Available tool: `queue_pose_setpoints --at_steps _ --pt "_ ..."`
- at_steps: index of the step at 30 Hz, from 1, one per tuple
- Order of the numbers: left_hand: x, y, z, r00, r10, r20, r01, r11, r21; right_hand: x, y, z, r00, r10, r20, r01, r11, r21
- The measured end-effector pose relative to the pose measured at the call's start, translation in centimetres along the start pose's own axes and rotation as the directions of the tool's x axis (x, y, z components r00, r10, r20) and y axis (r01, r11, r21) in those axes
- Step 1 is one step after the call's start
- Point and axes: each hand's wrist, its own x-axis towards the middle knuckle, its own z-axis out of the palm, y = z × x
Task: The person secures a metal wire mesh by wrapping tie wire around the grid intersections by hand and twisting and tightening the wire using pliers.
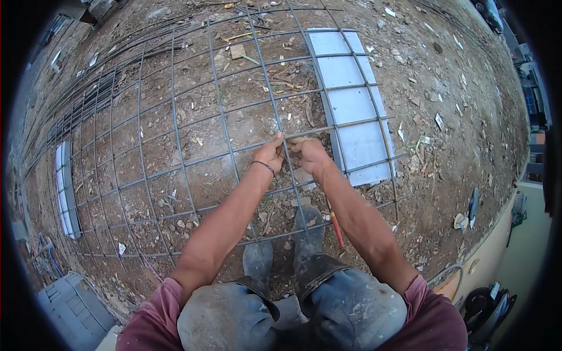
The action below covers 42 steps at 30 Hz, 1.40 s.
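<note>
A grid of steel rebar (177,126) spreads in front of me, its bars crossing one another. My left hand (269,156) is closed at one crossing, thumb and fingers gripping the rebar. Just to its right, my right hand (312,157) has its fingers curled and pinched together at the same crossing. Whatever lies between those fingertips is too small or hidden to make out. Below the right hand, beside my boot, is a tool with a red handle (337,230); its upper part is thin and dark.
Under the grid's right end lies a long pale block (358,105), with another pale block (67,190) under its left end. Loose rebar (88,99) is piled at the far left. My boots (308,234) stand at the near edge. A grey case (76,310) sits lower left.
</note>
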Motion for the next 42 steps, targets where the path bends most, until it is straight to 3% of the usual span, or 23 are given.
queue_pose_setpoints --at_steps 1,2,3,4,6,7,9,10,12,16,18,19,21,25,27,32,34,35,37,38,40,41,42 --pt "-0.5 0.0 0.2 1.000 -0.009 -0.007 0.009 1.000 -0.001 -0.2 -0.3 -0.4 1.000 0.002 0.000 -0.002 1.000 -0.002" --pt "-0.5 0.0 0.4 1.000 -0.009 -0.010 0.009 1.000 -0.002 -1.2 -0.9 -0.2 0.975 -0.156 -0.155 0.101 0.943 -0.316" --pt "-0.4 0.0 0.6 1.000 0.002 0.000 -0.002 0.999 -0.047 -2.3 -1.6 0.1 0.905 -0.347 -0.246 0.135 0.783 -0.607" --pt "-0.4 0.0 0.6 1.000 0.014 0.010 -0.013 0.996 -0.091 -3.2 -2.6 0.5 0.906 -0.345 -0.247 0.133 0.783 -0.607" --pt "0.0 -0.3 -0.2 0.997 0.030 0.068 -0.027 0.998 -0.051 -3.9 -5.3 1.2 0.626 -0.780 -0.024 0.425 0.366 -0.828" --pt "0.4 -0.3 -0.4 0.990 0.046 0.131 -0.046 0.999 -0.008 -3.1 -6.2 1.4 0.623 -0.782 -0.024 0.425 0.364 -0.829" --pt "0.6 -0.2 -1.0 0.984 0.032 0.173 -0.034 0.999 0.006 -1.3 -7.6 1.9 0.632 -0.736 0.243 0.568 0.227 -0.791" --pt "0.7 -0.1 -1.2 0.977 0.019 0.214 -0.024 0.999 0.021 -0.8 -8.2 2.1 0.631 -0.735 0.248 0.571 0.223 -0.790" --pt "0.3 0.3 -1.1 0.969 0.006 0.248 -0.015 0.999 0.032 -0.6 -8.8 2.7 0.844 -0.416 0.339 0.461 0.238 -0.855" --pt "0.4 0.4 -1.5 0.941 -0.015 0.337 -0.011 0.997 0.078 -1.4 -8.2 3.4 0.845 -0.399 0.356 0.441 0.142 -0.886" --pt "0.6 0.3 -1.5 0.946 -0.015 0.323 -0.006 0.998 0.063 -1.2 -7.0 3.6 0.754 -0.528 0.390 0.434 -0.046 -0.900" --pt "0.6 0.2 -1.5 0.952 -0.015 0.306 0.000 0.999 0.049 -1.1 -6.5 3.7 0.755 -0.527 0.390 0.434 -0.044 -0.900" --pt "0.9 0.2 -1.4 0.961 -0.022 0.274 0.007 0.999 0.052 -1.0 -5.7 4.0 0.664 -0.622 0.416 0.404 -0.170 -0.899" --pt "-0.3 0.3 -0.7 0.979 -0.010 0.205 -0.007 0.996 0.084 -1.5 -4.6 3.9 0.732 -0.584 0.350 0.387 -0.065 -0.920" --pt "-0.4 0.1 -0.7 0.985 -0.008 0.175 -0.004 0.998 0.068 -1.9 -2.8 3.3 0.497 -0.741 0.453 0.537 -0.147 -0.830" --pt "-3.2 -0.3 -0.9 0.995 -0.103 -0.014 0.104 0.987 0.120 -2.1 -2.5 1.8 0.440 -0.744 0.503 0.612 -0.163 -0.774" --pt "-4.1 -0.3 -0.7 0.998 -0.001 -0.056 0.021 0.931 0.364 -2.1 -2.7 1.5 0.444 -0.734 0.514 0.629 -0.154 -0.762" --pt "-4.3 0.1 -0.3 0.998 -0.003 -0.056 0.024 0.928 0.371 -2.1 -3.0 1.5 0.487 -0.702 0.520 0.620 -0.142 -0.772" --pt "-4.6 1.5 0.7 0.985 0.171 0.019 -0.131 0.672 0.729 -2.0 -3.2 1.4 0.530 -0.666 0.524 0.610 -0.130 -0.782" --pt "-5.5 2.5 1.7 0.986 0.166 0.018 -0.127 0.670 0.732 -2.0 -3.1 1.3 0.535 -0.667 0.519 0.621 -0.106 -0.777" --pt "-7.1 4.9 4.2 0.991 0.061 0.122 -0.133 0.239 0.962 -2.0 -3.1 1.4 0.532 -0.677 0.509 0.631 -0.084 -0.771" --pt "-6.5 5.5 4.5 0.991 0.059 0.122 -0.132 0.233 0.964 -2.4 -2.8 1.5 0.530 -0.696 0.485 0.623 -0.069 -0.779" --pt "-6.0 6.2 4.8 0.999 0.008 0.053 -0.052 0.423 0.904 -2.6 -2.6 1.7 0.525 -0.714 0.462 0.616 -0.056 -0.786"
